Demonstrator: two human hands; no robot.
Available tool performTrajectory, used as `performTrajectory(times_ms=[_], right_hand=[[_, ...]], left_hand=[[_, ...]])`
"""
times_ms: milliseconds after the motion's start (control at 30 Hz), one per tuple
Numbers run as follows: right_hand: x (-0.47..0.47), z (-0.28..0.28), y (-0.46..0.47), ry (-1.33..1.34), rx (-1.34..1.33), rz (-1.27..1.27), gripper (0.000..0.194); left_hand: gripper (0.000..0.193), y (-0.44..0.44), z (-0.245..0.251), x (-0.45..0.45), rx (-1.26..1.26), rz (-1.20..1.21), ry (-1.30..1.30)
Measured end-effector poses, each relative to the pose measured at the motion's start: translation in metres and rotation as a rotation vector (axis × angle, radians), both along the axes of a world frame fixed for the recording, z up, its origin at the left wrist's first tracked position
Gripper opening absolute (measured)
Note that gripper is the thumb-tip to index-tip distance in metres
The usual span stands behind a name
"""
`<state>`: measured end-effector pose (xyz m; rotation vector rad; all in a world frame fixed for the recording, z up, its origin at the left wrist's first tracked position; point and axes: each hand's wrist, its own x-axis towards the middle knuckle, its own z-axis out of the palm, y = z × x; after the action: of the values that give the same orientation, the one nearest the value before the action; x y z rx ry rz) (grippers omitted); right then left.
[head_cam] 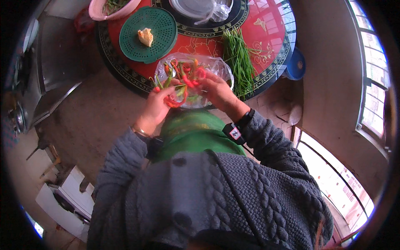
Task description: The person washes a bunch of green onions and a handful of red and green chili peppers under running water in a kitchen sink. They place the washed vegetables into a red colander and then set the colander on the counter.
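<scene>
Several red and green chili peppers (pixel 184 70) fill a clear plastic bag (pixel 222 67) that lies opened at the near edge of the round table. My left hand (pixel 157 103), at the bag's left side, holds a few peppers; a long curved red one (pixel 179 102) hangs by its fingers and green ones poke up beyond them. Over the right part of the bag, my right hand (pixel 217 90) has its fingertips on a bright red chili pepper (pixel 200 73). Those fingers partly hide the peppers below.
A green perforated basket lid (pixel 131 47) bears a pale crumpled lump (pixel 145 37). Beyond it stands a pink basket (pixel 125 14) of greens. Long green stalks (pixel 239 62) lie right of the bag on the red table (pixel 200 47). A covered metal pan (pixel 193 7) sits behind.
</scene>
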<state>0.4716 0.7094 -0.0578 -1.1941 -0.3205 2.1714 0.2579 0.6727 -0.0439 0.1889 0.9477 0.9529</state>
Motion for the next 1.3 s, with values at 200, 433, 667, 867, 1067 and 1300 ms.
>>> performTrajectory(times_ms=[200, 433, 667, 867, 1067, 1300], right_hand=[[-0.024, -0.002, -0.011, 0.009, 0.087, 0.106, 0.019], [0.012, -0.024, 0.0, -0.484, 0.329, 0.293, 0.02], [-0.015, -0.086, 0.042, -1.225, 1.133, 0.802, 0.021], [-0.056, -0.122, 0.057, -1.315, 1.039, 1.187, 0.022], [-0.031, -0.117, 0.05, -1.401, 1.182, 1.058, 0.023], [-0.005, -0.084, 0.043, -1.38, 1.241, 0.785, 0.025]], left_hand=[[0.032, 0.003, 0.012, 0.014, 0.131, -0.105, 0.093], [0.018, 0.002, -0.013, -0.007, 0.072, 0.09, 0.228], [0.016, -0.003, -0.013, -0.028, 0.01, 0.146, 0.219], [0.019, -0.004, -0.001, -0.037, 0.043, 0.169, 0.02], [0.017, -0.019, 0.002, -0.054, 0.025, -0.026, -0.033], [0.015, -0.025, -0.004, -0.04, -0.006, -0.098, -0.002]])
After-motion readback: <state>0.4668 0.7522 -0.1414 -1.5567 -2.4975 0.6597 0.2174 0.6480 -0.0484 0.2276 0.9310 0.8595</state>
